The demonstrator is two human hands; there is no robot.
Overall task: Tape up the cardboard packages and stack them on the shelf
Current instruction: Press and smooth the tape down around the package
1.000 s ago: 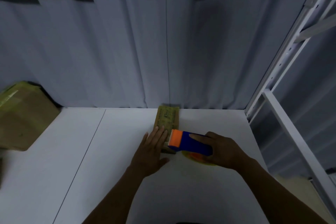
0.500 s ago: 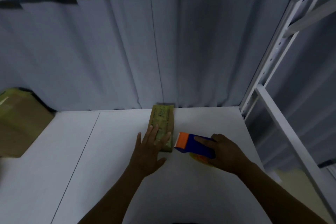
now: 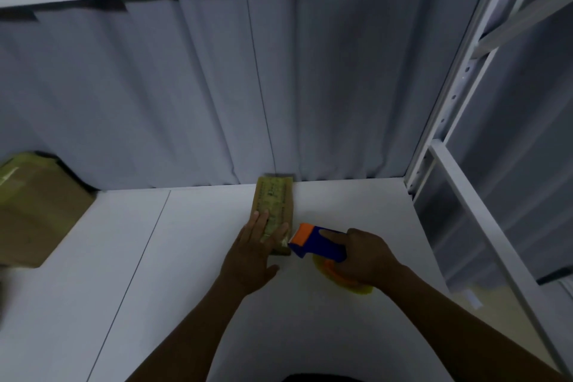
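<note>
On the white shelf board (image 3: 124, 304), close to the person, the left hand (image 3: 251, 253) lies flat, its straight fingers pressing the near end of a slim cardboard package (image 3: 274, 198). Just to its right, the right hand (image 3: 362, 260) grips a blue and orange tape dispenser (image 3: 319, 242), forefinger laid along its top. The dispenser's orange mouth points at the package's near right corner; whether it touches, I cannot tell. The package's long axis runs straight away from the person, its far end by the grey curtain (image 3: 217, 86). Any tape run would likely follow that line, starting from the near end. A larger package (image 3: 34, 211) sits well apart at far left.
</note>
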